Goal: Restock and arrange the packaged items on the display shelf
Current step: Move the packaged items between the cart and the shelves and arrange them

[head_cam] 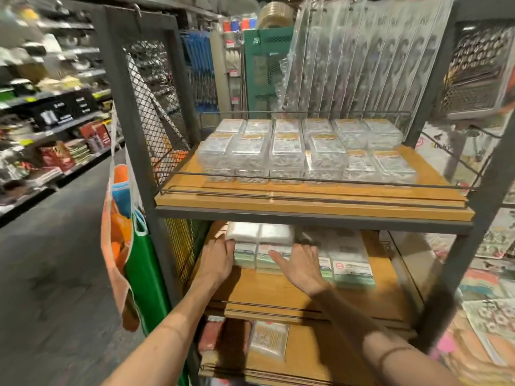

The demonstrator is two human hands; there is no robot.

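On the middle wooden shelf (278,291) stand stacks of flat white packets with green labels (262,240). My left hand (217,253) presses against the left side of the leftmost stack, fingers straight. On the stack's right side lies my right hand (299,263), fingers spread and reaching between it and the neighbouring packets (348,260). The upper shelf (306,199) carries rows of clear plastic boxes (287,151) behind a wire rail.
Long clear packets (362,57) lean at the back of the upper shelf. The bottom shelf holds a red packet (211,338) and a clear one (269,339). Orange and green bags (125,246) hang off the rack's left side. An aisle with shelving lies to the left.
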